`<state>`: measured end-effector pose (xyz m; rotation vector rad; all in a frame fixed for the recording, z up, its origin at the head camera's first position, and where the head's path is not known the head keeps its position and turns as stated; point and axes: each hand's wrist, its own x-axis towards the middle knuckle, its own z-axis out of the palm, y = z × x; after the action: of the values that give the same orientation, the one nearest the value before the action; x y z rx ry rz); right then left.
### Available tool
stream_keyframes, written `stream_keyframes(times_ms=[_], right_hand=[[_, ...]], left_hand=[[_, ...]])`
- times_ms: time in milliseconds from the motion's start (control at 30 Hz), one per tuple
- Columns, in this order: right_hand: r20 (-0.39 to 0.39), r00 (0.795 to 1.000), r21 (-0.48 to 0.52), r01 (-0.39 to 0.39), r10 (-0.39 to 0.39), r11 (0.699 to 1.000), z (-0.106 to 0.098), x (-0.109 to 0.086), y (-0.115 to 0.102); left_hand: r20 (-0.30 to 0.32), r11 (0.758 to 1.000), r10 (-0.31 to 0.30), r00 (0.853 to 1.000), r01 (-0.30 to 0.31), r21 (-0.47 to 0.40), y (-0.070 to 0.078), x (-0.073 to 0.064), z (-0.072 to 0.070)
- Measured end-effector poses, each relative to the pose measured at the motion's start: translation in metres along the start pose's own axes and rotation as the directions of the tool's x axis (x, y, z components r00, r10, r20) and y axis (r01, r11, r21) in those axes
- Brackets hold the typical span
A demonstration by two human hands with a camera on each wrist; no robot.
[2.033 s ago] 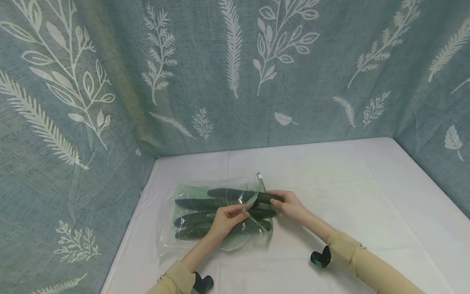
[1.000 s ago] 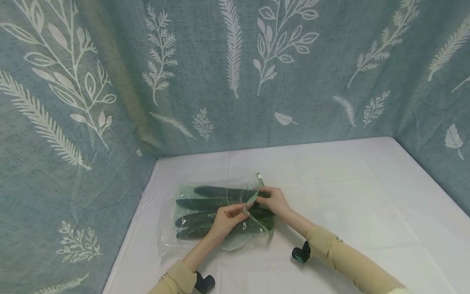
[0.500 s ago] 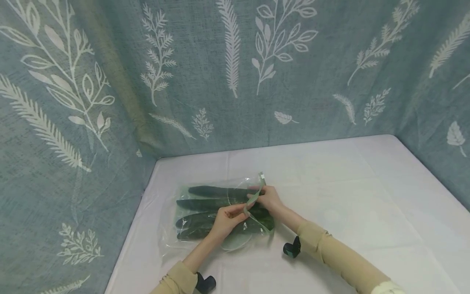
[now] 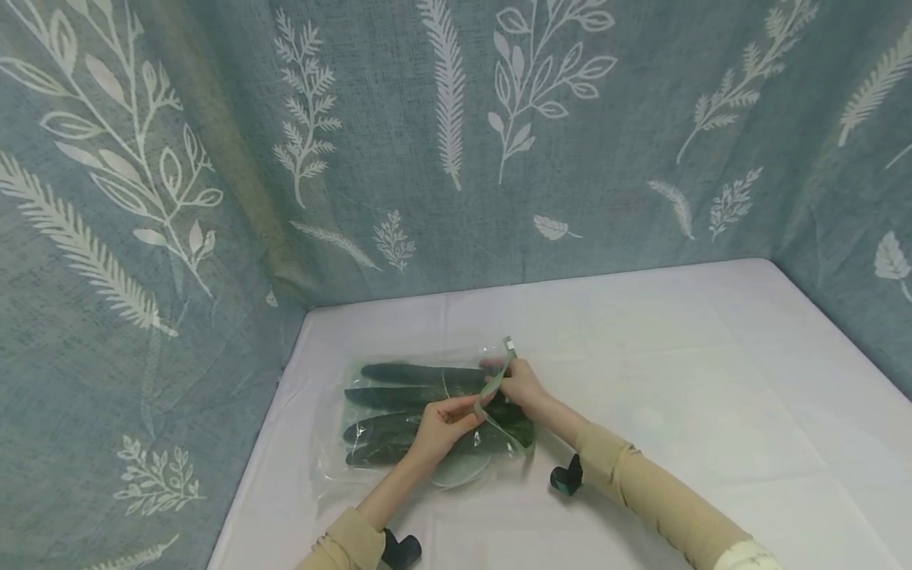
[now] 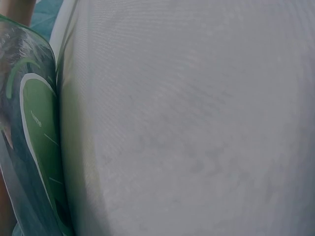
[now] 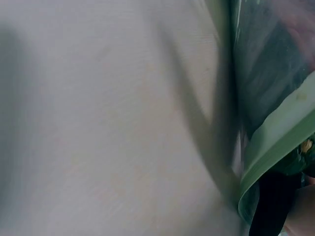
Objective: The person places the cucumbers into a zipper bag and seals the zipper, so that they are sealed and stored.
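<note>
A clear zip bag (image 4: 329, 455) with a green rim lies on its side, several dark green cucumbers side by side within it. My left hand (image 4: 436, 431) pinches the green rim (image 4: 492, 386) at the bag's mouth and lifts it. My right hand (image 4: 526, 388) reaches into the mouth and holds the right end of the farthest cucumber (image 4: 420, 374); its fingertips show through the plastic. In the left wrist view, a green label (image 5: 42, 128) shows on the bag. The right wrist view has the curved green rim (image 6: 275, 130) near a cucumber's stem end (image 6: 307, 146).
A white cloth covers the table (image 4: 663, 396), which stretches right of the bag. Blue-green curtains (image 4: 399, 142) with white leaf prints stand behind and at both sides. Small black devices (image 4: 567, 476) sit at both wrists.
The farthest cucumber has slid left, deeper into the bag, with my right hand following it into the mouth. My left hand has stayed at the rim.
</note>
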<state>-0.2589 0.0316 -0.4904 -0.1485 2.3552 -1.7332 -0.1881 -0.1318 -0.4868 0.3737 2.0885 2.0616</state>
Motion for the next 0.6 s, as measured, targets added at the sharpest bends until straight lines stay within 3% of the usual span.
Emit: stream_keyframes(times_ms=[300,600], right_hand=[[0.021,0.999,-0.024,0.038,-0.038,0.999,-0.008,-0.002,0.004],[0.045,0.994,-0.118,0.103,-0.098,0.988,-0.019,-0.008,0.009]], left_hand=[[0.026,0.999,0.024,0.999,-0.023,-0.036,-0.002,0.001,0.000],[0.024,0.999,0.011,1.000,-0.011,-0.038,0.000,0.001,0.000]])
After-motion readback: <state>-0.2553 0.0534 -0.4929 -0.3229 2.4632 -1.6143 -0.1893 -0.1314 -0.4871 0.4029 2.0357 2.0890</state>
